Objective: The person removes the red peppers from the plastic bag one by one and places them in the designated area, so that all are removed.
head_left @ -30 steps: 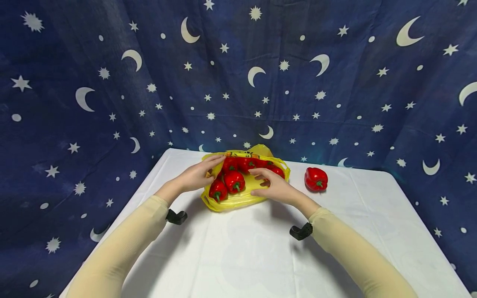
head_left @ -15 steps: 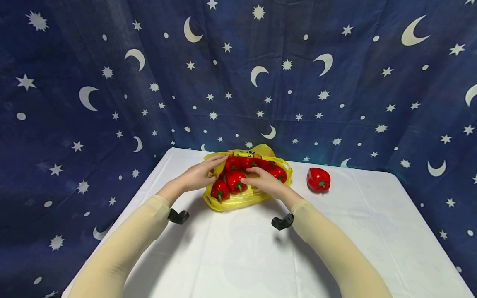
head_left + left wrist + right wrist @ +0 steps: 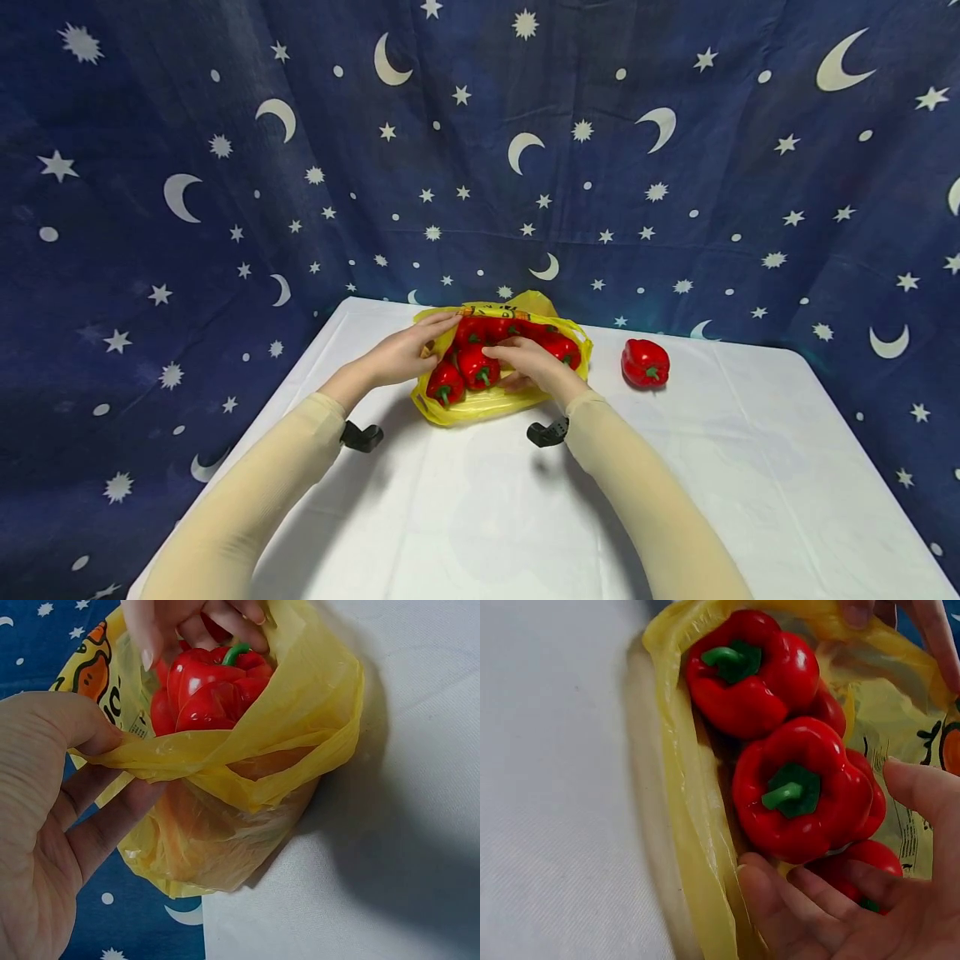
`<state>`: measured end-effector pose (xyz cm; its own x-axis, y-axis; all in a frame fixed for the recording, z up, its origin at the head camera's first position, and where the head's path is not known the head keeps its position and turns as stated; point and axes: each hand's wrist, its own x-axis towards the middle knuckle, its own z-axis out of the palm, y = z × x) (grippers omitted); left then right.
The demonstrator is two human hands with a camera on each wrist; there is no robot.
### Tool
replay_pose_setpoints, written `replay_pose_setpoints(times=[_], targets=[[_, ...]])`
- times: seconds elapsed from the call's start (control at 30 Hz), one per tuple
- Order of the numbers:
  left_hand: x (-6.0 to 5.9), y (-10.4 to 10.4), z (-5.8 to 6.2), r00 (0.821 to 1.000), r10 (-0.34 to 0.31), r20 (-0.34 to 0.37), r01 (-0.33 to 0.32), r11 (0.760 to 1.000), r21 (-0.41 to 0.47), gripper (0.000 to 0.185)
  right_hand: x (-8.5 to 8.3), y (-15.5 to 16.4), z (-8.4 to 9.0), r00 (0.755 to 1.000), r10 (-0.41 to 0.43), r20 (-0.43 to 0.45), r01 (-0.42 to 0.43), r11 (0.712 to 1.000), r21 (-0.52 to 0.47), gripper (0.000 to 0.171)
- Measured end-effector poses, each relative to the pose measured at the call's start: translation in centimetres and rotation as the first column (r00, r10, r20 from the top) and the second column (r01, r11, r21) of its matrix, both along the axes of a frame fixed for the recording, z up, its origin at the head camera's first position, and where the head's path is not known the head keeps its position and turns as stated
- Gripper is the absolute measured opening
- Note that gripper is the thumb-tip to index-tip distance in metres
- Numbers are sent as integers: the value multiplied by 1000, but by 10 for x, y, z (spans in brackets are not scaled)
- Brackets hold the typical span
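Note:
A yellow plastic bag [image 3: 480, 407] lies on its side with its mouth facing me, and several red bell peppers [image 3: 446, 383] sit inside. My left hand [image 3: 393, 354] pinches the left edge of the bag's mouth between thumb and fingers, clear in the left wrist view. Inside the mouth, my right hand [image 3: 534, 364] reaches in with thumb and fingers spread beside a bell pepper [image 3: 806, 791] with a green stem. In the right wrist view its fingertips [image 3: 756, 879] are right at that pepper's lower side. Whether they touch it is hard to tell.
One more bell pepper [image 3: 645, 363] lies on the white tablecloth [image 3: 487, 517] to the right of the bag. A dark blue cloth [image 3: 480, 150] with moons and stars hangs behind the table's back edge and along its sides.
My right hand has moved left and deeper into the bag's mouth, toward the front pepper. The left hand stays at the bag's edge. The view has shifted slightly.

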<state>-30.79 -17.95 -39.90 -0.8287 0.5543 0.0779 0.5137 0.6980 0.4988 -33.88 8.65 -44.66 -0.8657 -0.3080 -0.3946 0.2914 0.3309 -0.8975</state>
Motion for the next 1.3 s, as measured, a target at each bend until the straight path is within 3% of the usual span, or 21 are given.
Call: replay_pose_setpoints(times=[0.33,0.77,1.3], targets=[[1,-1,2,1000,-16,6,16,1000,1,79,-8,-3,-6,998,-19,56,20,999,-27,86],[1,-1,1,1000,-7,6,7,1000,-4,80,-9,-10,-8,1000,13,20,-14,999,32,84],[2,-1,1,1000,-9,6,9,1000,-3,80,-6,-12,-8,1000,-21,-4,21,1000,-8,83]])
